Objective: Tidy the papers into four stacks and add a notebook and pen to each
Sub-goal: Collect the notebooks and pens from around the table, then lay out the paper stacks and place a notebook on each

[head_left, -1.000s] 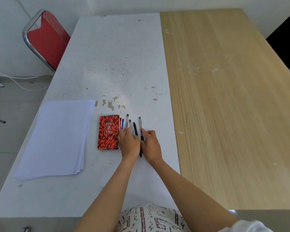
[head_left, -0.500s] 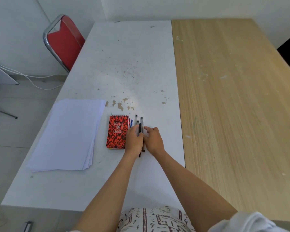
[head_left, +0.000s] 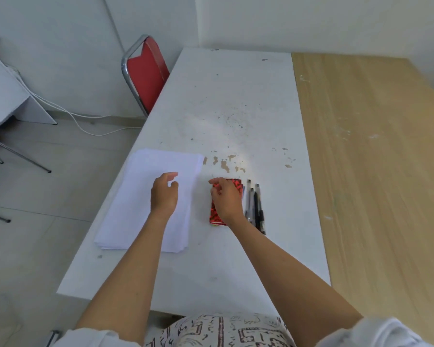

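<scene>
The papers (head_left: pixel 148 201) lie in one pile at the counter's (head_left: pixel 236 108) left, so splitting seems next: left hand (head_left: pixel 164 195) hovers over them, grip loosely spread and empty, right hand (head_left: pixel 226 198) likewise above the notebooks (head_left: pixel 237 183) (pens (head_left: pixel 254 204) just right).

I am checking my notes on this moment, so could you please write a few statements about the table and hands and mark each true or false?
1. The white paper lies in one pile. True.
2. The left hand is over the pens. False: it is over the paper pile.
3. The right hand is over the red-and-black patterned notebook. True.
4. The dark pens lie left of the notebook. False: they lie to its right.
5. A red chair with a metal frame stands beside the white table. True.
</scene>
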